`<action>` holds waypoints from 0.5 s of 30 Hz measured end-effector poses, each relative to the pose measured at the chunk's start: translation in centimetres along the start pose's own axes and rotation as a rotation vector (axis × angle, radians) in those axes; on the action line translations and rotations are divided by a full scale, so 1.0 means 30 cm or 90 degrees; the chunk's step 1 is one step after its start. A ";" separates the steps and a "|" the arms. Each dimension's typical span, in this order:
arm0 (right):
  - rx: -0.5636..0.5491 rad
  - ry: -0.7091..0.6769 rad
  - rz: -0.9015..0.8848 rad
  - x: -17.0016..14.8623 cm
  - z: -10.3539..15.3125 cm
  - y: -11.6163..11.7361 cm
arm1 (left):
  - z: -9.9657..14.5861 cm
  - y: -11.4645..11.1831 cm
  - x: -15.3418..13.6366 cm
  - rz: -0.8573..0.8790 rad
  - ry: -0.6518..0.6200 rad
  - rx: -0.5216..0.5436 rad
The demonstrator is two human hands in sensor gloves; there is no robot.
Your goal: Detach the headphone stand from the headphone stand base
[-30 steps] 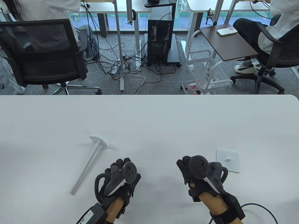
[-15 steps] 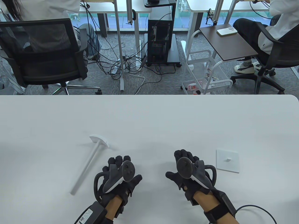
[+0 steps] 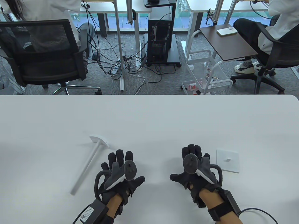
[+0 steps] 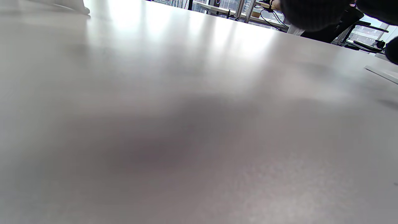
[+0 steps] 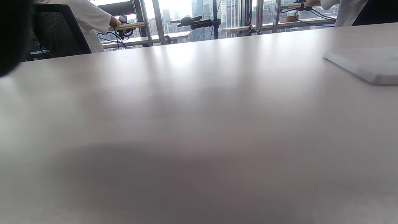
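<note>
The white headphone stand (image 3: 90, 161), a long rod with a curved top piece, lies flat on the white table (image 3: 149, 116), apart from its base. The square white base (image 3: 227, 160) with a short peg lies flat to the right; its edge shows in the right wrist view (image 5: 363, 67). My left hand (image 3: 121, 163) rests flat on the table with fingers spread, just right of the rod, holding nothing. My right hand (image 3: 192, 158) rests flat with fingers spread, just left of the base, holding nothing.
The table's far edge (image 3: 149, 95) runs across the middle of the table view. Beyond it are office chairs, cables and a white cart on the floor. A cable (image 3: 257, 211) trails from my right wrist.
Both hands have uncurled and flattened onto the table, fingers spread. The right hand shifted left, then came back toward the base. The stand and the base have not moved.
</note>
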State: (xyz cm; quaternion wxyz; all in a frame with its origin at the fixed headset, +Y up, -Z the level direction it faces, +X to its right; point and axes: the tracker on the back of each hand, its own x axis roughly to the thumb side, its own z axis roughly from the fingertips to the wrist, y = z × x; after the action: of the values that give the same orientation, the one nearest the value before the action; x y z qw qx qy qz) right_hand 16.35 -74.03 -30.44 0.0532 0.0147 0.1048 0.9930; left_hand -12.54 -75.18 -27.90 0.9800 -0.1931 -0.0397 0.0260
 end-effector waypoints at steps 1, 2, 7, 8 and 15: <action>0.004 0.000 -0.002 -0.001 0.000 0.000 | -0.003 -0.003 0.001 -0.003 0.000 -0.003; 0.004 0.000 -0.003 -0.001 0.001 -0.001 | -0.004 -0.005 0.001 -0.004 0.001 -0.007; 0.015 0.001 -0.009 -0.007 -0.001 -0.005 | -0.008 -0.010 -0.003 0.006 0.003 -0.014; 0.013 0.001 -0.010 -0.009 -0.001 -0.005 | -0.008 -0.009 -0.003 0.005 0.003 -0.012; 0.027 0.009 -0.009 -0.018 -0.013 0.006 | -0.010 -0.009 -0.004 -0.001 0.007 -0.004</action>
State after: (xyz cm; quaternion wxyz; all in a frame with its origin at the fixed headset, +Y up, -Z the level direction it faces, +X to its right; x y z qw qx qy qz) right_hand 16.86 -74.34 -30.80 0.0595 0.0081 0.1263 0.9902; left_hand -12.63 -75.54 -28.10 0.9796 -0.1966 -0.0343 0.0242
